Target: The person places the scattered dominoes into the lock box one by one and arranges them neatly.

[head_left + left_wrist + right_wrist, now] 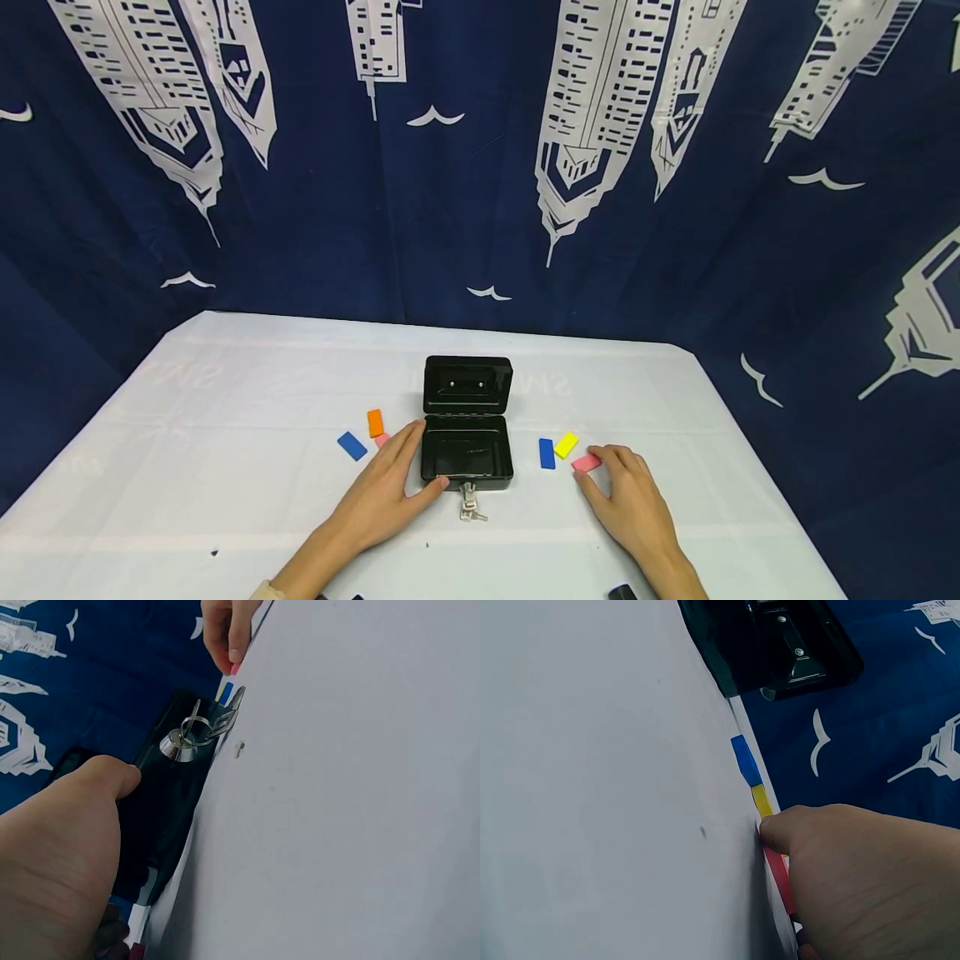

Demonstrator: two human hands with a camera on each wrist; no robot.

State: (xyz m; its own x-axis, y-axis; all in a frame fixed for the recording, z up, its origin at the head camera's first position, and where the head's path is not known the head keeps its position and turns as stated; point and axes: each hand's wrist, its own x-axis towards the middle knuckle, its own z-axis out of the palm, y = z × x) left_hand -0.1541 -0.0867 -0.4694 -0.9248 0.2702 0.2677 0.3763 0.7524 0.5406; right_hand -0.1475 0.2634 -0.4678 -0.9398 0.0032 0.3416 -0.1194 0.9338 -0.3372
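Note:
A small black metal cash box (467,482) stands on the white table with its lid (468,385) raised and nothing visible inside. Keys on a ring (470,507) hang from its front lock. My left hand (386,496) holds the box at its left side, thumb on the front edge and fingers along the left wall. To the right of the box, my right hand (630,504) pinches a pink block (587,462) between thumb and fingers at table level. Just left of that hand lie a yellow block (566,445) and a blue block (547,453).
Left of the box are an orange block (375,423), another blue block (352,446) and a second pink block (382,439), partly covered by my left hand. A dark blue patterned cloth (465,208) hangs behind the white table (262,375).

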